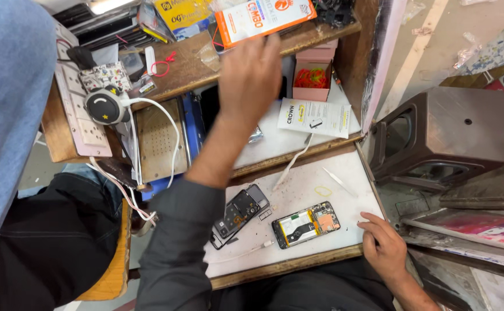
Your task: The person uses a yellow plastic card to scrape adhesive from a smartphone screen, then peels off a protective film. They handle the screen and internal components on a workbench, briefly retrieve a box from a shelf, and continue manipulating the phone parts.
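Reaching up over the bench, your left hand [251, 78] has its fingers loosely together, the tips just below an orange-and-white packet [263, 20] on the wooden shelf [197, 69]; whether they touch it you cannot tell. Your right hand [383, 245] rests flat, fingers spread, on the white work board [344, 222]. An opened phone [306, 224] lies just left of those fingertips, its long axis running toward them. A detached back cover [239, 215] sits further left.
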